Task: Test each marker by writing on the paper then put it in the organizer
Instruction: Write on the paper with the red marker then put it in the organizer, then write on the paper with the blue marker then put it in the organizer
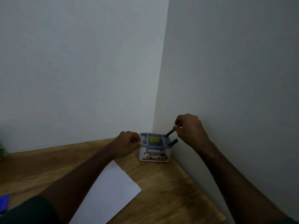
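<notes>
Two markers visible: dark marker (170, 132) pinched in right hand (191, 130) fingertips by upper end, second marker (172, 141) already standing in organizer (154, 147) right rear compartment. Held marker likely light, rigid, smooth barrel; top-end pinch suits drop-in. Long axis tilted, lower end down-left over compartment mouth, upper end up-right. Left hand (129, 143) loosely curled at organizer's left wall, contents if any too small to tell. Paper (111, 191) near, on wooden desk (161, 183), corner of walls.
</notes>
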`<state>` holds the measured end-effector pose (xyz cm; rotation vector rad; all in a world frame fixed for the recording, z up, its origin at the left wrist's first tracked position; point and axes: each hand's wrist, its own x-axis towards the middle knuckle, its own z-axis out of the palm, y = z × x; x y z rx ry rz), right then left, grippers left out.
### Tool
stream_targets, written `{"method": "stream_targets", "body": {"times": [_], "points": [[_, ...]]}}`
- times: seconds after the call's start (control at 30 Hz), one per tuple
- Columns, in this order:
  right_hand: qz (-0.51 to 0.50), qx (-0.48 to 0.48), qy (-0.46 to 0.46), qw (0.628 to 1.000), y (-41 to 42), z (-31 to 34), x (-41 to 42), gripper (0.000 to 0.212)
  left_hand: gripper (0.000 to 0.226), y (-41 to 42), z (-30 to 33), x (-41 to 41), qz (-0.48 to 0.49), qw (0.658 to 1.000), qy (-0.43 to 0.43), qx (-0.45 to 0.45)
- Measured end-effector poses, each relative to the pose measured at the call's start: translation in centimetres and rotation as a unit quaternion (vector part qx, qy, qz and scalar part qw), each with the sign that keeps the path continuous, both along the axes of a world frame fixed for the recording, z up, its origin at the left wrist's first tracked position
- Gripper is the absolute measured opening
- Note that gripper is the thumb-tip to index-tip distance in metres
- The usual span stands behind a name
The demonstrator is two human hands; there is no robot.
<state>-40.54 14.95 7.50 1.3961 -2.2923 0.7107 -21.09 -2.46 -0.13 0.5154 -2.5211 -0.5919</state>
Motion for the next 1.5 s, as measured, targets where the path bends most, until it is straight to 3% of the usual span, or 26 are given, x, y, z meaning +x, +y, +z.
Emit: {"method": "stream_targets", "body": {"times": [0.53, 0.7, 0.83, 0.93, 1.13, 1.37, 1.5], "points": [[0.021, 0.120, -0.080, 0.989, -2.6, -4.5, -0.2, 0.020, 0.018, 0.1, 0.0, -0.7, 0.003, 1.000, -0.019, -0.019], [0.043, 0.082, -0.083, 0.992, -2.3, -3.8, 0.4, 0.028, 0.016, 0.1, 0.2, 0.3, 0.009, 0.999, -0.009, -0.032], [0.092, 0.064, -0.065, 0.992, -3.3, -3.7, 3.7, 0.014, 0.014, 0.0, 0.5, 2.5, 0.023, 1.000, 0.007, -0.017], [0.136, 0.063, -0.049, 0.988, -4.9, -4.4, 7.3, 0.003, 0.014, 0.0, 0.4, 5.4, 0.039, 0.999, 0.011, -0.004], [0.230, 0.072, -0.038, 0.970, -8.4, -7.1, 16.2, 0.006, 0.011, -1.0, -0.6, 15.7, 0.099, 0.995, 0.000, 0.020], [0.373, 0.098, -0.073, 0.920, -11.3, -10.6, 29.1, 0.012, 0.006, -1.3, -2.4, 30.4, 0.208, 0.978, -0.002, 0.021], [0.403, 0.136, -0.117, 0.897, -12.8, -11.6, 34.9, 0.010, 0.008, -1.0, -3.3, 35.4, 0.235, 0.971, -0.020, 0.025]]}}
